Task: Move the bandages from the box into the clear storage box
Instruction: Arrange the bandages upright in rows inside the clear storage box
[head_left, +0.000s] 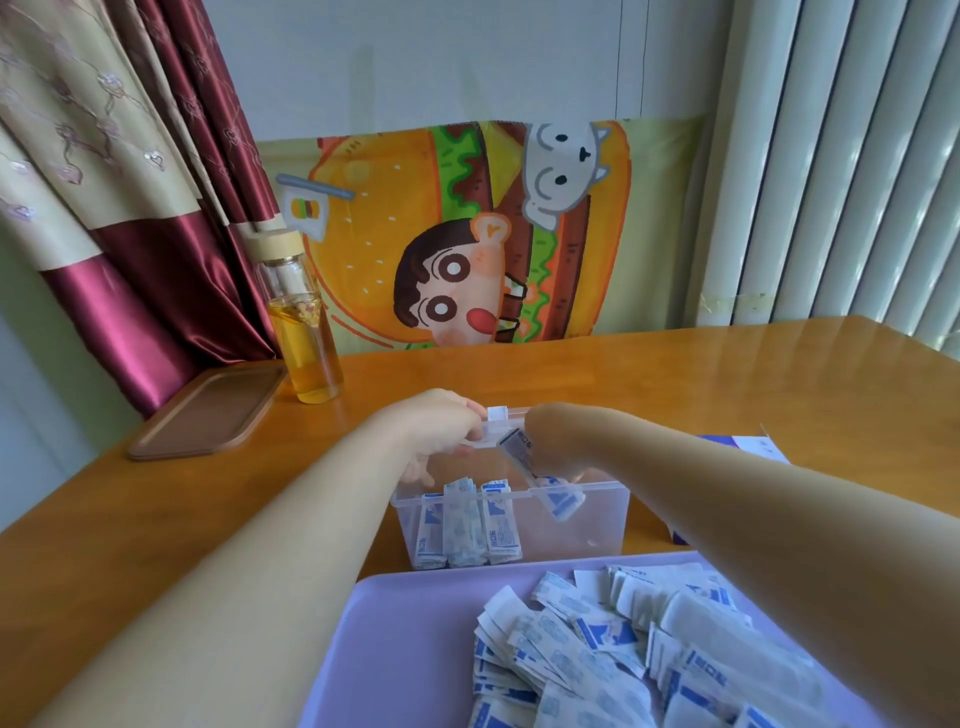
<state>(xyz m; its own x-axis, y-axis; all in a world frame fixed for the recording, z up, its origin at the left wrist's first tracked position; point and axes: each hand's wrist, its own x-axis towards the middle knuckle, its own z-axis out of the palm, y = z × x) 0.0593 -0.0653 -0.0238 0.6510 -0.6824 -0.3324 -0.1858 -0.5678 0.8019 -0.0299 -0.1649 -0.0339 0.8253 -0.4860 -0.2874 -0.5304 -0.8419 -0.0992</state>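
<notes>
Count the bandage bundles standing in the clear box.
3 bundles, side by side at the box's left end: left, middle, right. A fourth is in the right hand at the rim; the arms may hide more.

Glass bottle (306, 332) w/ amber liquid stands upright, far left on wooden table (727, 395), just beside brown tray (208, 410). Cartoon burger cloth (467, 234) hangs behind; maroon curtain (156, 234) at left.

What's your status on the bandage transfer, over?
Left hand holds far rim of clear plastic storage box. Right hand pinches white-and-blue wrapped bandages, tilted into box. Three bundles upright inside; loose pile on lilac tray. Nothing in the way.
</notes>
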